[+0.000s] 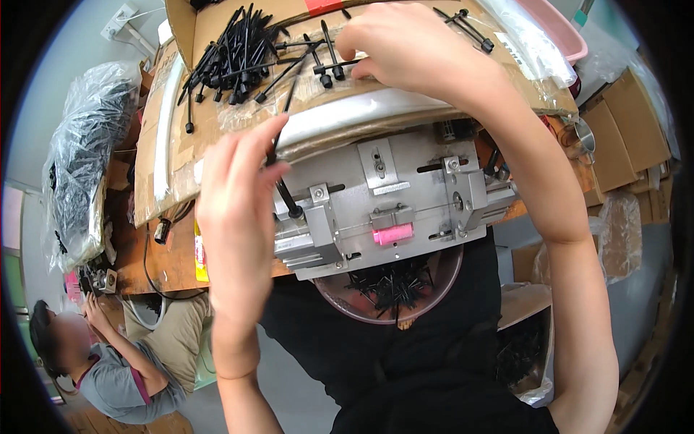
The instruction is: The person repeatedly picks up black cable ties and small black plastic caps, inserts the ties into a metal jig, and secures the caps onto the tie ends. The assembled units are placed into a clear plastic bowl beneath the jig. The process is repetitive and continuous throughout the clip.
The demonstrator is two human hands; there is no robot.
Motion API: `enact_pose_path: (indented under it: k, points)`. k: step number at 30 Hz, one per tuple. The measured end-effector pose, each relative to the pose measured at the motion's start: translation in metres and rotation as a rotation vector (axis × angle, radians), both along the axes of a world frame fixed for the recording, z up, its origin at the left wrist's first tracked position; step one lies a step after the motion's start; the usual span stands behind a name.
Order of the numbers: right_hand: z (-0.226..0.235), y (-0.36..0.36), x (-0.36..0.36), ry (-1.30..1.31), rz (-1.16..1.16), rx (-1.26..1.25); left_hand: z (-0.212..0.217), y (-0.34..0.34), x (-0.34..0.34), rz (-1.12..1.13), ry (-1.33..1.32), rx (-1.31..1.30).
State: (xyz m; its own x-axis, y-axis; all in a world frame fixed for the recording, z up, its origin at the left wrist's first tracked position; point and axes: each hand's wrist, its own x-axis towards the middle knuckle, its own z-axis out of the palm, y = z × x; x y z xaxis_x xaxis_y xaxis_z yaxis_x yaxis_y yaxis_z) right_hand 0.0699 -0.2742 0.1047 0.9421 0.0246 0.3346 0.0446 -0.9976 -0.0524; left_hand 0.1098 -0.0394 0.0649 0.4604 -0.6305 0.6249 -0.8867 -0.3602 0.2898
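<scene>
My left hand (242, 192) is in front of the metal fixture's left end, fingers curled around a slim black plastic stick (287, 197) with a wider knob at its lower end. The stick slants past my fingertips. Over the cardboard, my right hand (412, 50) is bent with thumb and forefinger closing on the end of another black stick (336, 66). Several loose black sticks (331, 50) lie beside those fingers. Below sits the grey metal fixture (347, 177), with a clamp block at each side and a bright pink cylinder (393, 233) at its front middle.
A heap of black sticks (242, 54) covers the cardboard's (170, 137) left part. On my lap, a bowl (452, 282) holds more black pieces. A bulging clear bag (90, 152) stands left, near a seated person (126, 376). Cardboard boxes (614, 137) are at right.
</scene>
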Motion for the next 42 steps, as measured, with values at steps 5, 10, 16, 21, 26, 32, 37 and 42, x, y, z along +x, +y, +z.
enact_pose_path:
  k: [5, 10, 16, 21, 26, 32, 37, 42]
  points:
    - [-0.003, -0.005, 0.008, -0.09, 0.022, 0.228, -0.044, 0.02, -0.083, -0.114, 0.044, 0.087]
    - [0.03, 0.01, -0.063, -0.336, 0.028, 0.86, -0.092, 0.001, -0.126, -0.083, 0.057, 0.217]
    - [0.002, -0.027, -0.119, -0.419, 0.35, 1.132, -0.099, -0.001, -0.133, -0.082, 0.175, 0.278]
    - [-0.02, -0.002, -0.159, -0.514, 0.116, 1.056, -0.097, -0.006, -0.129, -0.092, 0.148, 0.277]
    - [-0.035, 0.039, -0.173, -0.556, 0.0, 1.04, -0.095, -0.006, -0.129, -0.104, 0.105, 0.312]
    - [-0.09, 0.084, -0.189, -0.394, -0.105, 0.851, -0.097, -0.002, -0.127, -0.114, 0.186, 0.302]
    - [-0.132, 0.111, -0.19, -0.32, -0.036, 0.575, -0.07, 0.005, -0.129, -0.111, 0.284, 0.193]
    - [-0.154, 0.12, -0.177, -0.232, -0.001, 0.574, -0.059, 0.026, -0.126, -0.005, 0.288, 0.138]
